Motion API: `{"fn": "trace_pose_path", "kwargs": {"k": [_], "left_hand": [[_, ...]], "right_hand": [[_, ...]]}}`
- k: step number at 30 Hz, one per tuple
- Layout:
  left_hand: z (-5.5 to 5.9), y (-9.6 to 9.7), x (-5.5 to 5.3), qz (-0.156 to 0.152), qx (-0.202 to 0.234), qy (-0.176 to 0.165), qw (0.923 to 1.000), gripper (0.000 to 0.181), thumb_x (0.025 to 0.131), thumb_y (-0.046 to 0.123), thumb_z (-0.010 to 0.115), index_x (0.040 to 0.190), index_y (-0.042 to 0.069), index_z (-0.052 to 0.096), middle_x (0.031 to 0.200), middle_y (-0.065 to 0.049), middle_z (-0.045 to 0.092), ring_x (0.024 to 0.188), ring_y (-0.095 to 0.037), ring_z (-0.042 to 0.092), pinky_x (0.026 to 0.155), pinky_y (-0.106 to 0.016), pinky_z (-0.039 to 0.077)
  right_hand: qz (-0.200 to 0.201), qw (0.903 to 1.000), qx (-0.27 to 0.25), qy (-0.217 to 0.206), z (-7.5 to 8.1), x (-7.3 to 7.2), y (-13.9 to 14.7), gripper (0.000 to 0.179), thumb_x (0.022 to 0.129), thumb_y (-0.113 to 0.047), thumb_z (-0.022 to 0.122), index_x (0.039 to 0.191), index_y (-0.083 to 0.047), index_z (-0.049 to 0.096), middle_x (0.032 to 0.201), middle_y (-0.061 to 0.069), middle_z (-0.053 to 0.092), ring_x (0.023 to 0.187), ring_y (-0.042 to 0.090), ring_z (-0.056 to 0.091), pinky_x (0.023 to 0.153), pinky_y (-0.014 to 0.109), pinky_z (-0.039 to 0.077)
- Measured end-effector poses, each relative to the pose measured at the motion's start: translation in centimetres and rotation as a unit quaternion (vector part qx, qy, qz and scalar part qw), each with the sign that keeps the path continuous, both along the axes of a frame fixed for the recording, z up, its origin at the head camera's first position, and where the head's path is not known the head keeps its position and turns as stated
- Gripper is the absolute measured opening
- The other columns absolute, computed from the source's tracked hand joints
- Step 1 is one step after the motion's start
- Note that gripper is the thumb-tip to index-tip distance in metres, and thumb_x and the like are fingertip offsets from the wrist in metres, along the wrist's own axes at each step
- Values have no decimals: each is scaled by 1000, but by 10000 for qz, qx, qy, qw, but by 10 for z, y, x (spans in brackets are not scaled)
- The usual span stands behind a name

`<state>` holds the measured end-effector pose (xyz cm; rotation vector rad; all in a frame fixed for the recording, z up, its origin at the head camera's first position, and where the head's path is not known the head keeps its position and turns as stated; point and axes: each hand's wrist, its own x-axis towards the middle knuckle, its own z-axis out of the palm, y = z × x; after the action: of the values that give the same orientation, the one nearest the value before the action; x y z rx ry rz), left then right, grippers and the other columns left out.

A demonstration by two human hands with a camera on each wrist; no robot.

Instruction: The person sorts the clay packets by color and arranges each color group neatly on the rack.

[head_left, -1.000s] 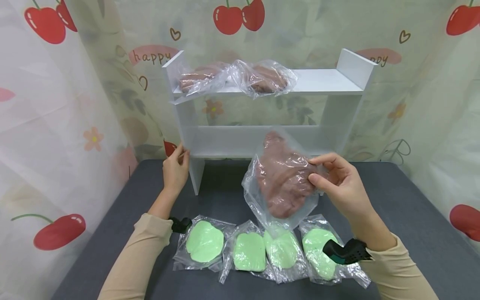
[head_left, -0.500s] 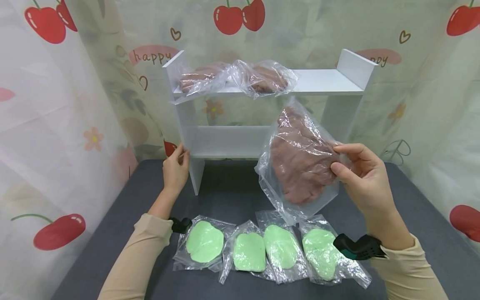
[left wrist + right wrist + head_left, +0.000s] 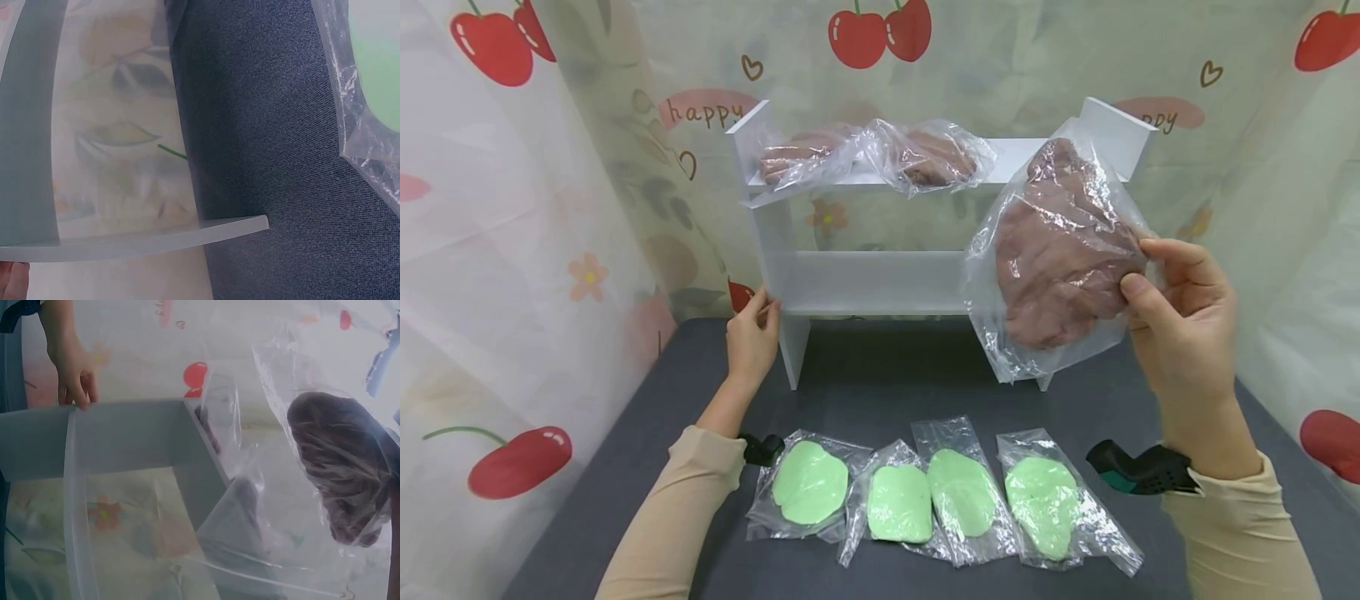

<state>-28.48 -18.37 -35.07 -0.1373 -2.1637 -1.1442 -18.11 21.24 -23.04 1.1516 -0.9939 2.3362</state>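
While touching a white shelf unit (image 3: 880,283) with the left hand (image 3: 751,337), holding up a clear plastic bag of lumpy pinkish-brown dough (image 3: 1067,250) in the right hand (image 3: 1183,317). Pinched at its right edge between thumb and fingers, with the narrower end upward. Placed just left of the right hand, well apart from the left, high above the counter (image 3: 865,400) and covering part of the shelf unit's right end in the head view.

At the left side panel (image 3: 775,242), near the level of the lower shelf, left fingertips in contact; impossible to tell whether gripping the panel or merely resting there. On the upper shelf, side by side toward the left and middle, two more bagged brown lumps (image 3: 936,158), with crinkled plastic overhanging the front edge.

Nearer, in a row on the dark counter between the forearms, four clear bags of flattened pale green dough (image 3: 898,504), below both hands. On the wrists, beside beige sleeves (image 3: 677,492), black devices (image 3: 1138,469). Behind everything, a pale hanging sheet (image 3: 1037,67) printed with red cherries, hearts and the word "happy".
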Motion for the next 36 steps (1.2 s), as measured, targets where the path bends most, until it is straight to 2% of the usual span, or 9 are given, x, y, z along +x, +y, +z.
{"fn": "trace_pose_path", "kwargs": {"k": [7,12,14,16,19,21,29,32,36], "left_hand": [[0,0,0,9,-2,-3,10000,39,94,11,54,133,8,53,117,-21,64,101,-33,66,80,-47,55],[0,0,0,11,27,18,10000,39,94,11,54,133,9,54,117,-21,64,101,-33,66,79,-47,55],[-1,0,0,10,32,15,10000,39,94,11,54,133,9,53,118,-21,64,101,-34,66,79,-48,55],[-1,0,0,2,36,11,10000,40,94,11,54,134,9,52,119,-21,63,101,-34,66,79,-48,55],[-1,0,-1,19,12,-11,10000,40,94,11,54,134,9,52,119,-22,63,101,-34,66,80,-48,54],[0,0,0,17,19,-37,10000,39,95,11,54,134,9,52,118,-22,63,101,-34,66,79,-48,55],[0,0,0,21,24,-50,10000,40,94,12,54,134,9,52,119,-21,63,101,-33,66,79,-47,55],[0,0,0,14,11,-22,10000,39,94,11,54,134,9,53,118,-21,63,101,-33,66,79,-48,55],[0,0,0,-12,3,-20,10000,39,95,12,53,134,9,52,119,-21,63,102,-34,66,80,-47,55]], "right_hand": [[-394,9984,-234,-332,18,-14,1,30,83,26,43,110,16,53,104,19,56,83,25,56,65,25,54],[-664,9952,-553,-467,36,-29,3,29,81,24,51,109,16,53,100,19,55,76,24,56,59,25,53],[-965,9927,-511,-506,44,-34,4,28,81,22,53,109,15,54,100,18,55,76,24,57,60,25,55],[-1046,9912,-517,-627,53,-39,6,27,82,21,52,108,14,55,100,17,55,76,24,59,61,26,56],[-1002,9901,-526,-831,64,-48,8,27,81,21,54,107,12,56,102,16,55,78,25,61,64,28,57],[-831,9895,-634,-996,70,-53,9,28,80,23,54,106,13,56,100,16,55,75,26,61,62,29,57],[-1041,9837,-561,-1356,84,-76,10,27,80,20,56,105,11,57,93,15,55,67,23,59,59,26,56],[-1066,9798,-465,-1624,87,-86,8,28,79,20,58,104,8,59,93,14,54,68,22,60,59,25,56],[-1188,9700,-221,-2110,90,-98,7,28,79,19,59,103,4,61,97,10,52,69,20,60,57,23,55]]}}
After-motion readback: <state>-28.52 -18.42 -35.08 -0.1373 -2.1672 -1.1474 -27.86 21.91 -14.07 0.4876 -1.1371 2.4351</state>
